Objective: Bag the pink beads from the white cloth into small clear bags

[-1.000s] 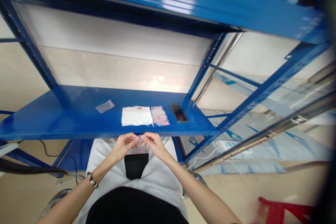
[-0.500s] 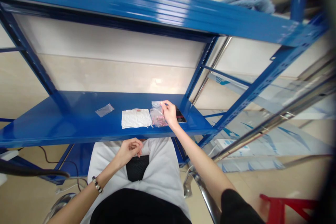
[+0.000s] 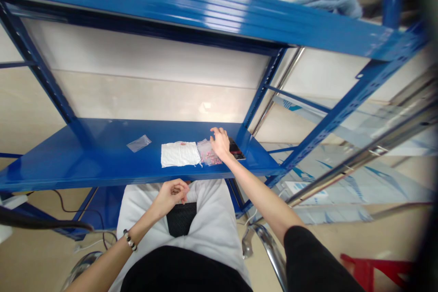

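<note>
On the shelf (image 3: 102, 155): empty small bag (image 3: 138, 143) lies left, near mid-depth. Cloth (image 3: 180, 153) sits near the front edge, right of centre. Bag of pieces (image 3: 208, 153) touches the cloth's right side. Flat card (image 3: 237, 149) lies just right of it, by the right post (image 3: 260, 96).

Glossy blue steel shelving (image 3: 102, 155) (light-streaked) against pale wall (image 3: 143, 77).

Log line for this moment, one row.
right hand: flat on bags of pink pieces, blue shelf | left hand: curled at lap | white tissue: beside bags
</note>
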`<state>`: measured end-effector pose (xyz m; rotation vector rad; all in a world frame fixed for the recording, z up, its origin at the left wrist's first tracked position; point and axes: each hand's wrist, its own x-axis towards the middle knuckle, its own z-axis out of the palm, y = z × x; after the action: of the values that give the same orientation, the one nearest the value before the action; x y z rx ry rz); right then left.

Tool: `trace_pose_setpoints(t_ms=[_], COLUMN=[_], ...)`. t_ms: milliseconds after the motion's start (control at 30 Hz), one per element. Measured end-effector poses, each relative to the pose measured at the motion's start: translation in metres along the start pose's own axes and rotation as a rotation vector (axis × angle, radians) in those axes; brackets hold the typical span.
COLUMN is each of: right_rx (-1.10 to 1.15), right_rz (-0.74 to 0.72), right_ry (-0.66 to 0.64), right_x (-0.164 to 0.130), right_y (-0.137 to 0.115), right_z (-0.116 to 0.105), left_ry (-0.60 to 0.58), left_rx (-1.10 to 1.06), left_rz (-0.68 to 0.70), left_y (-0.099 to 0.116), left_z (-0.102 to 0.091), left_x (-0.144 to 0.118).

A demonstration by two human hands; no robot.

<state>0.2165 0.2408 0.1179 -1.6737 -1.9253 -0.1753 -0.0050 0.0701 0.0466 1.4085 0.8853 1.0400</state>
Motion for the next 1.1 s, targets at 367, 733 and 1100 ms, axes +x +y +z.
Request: trace_pose_setpoints(t_ms=[367, 733, 1100], right_rx=[0.301, 0.683, 0.691], right_rz=[-0.382, -0.392, -0.463], right_ry=[-0.101, -0.262, -0.444], right_x=[-0.052, -0.186, -0.197], right_y=[-0.098, -0.085, -0.079], right_z=[0.023, -0.028, -0.018], left_ry=[0.057, 0.556, 0.558], left_rx=[0.081, 0.252, 0.926], left_rz=[0.036, 0.164, 0.276], left_y=[-0.001, 0.031, 0.02], left_z=[-0.014, -0.091, -0.119], left_x=[0.006, 0.004, 0.042])
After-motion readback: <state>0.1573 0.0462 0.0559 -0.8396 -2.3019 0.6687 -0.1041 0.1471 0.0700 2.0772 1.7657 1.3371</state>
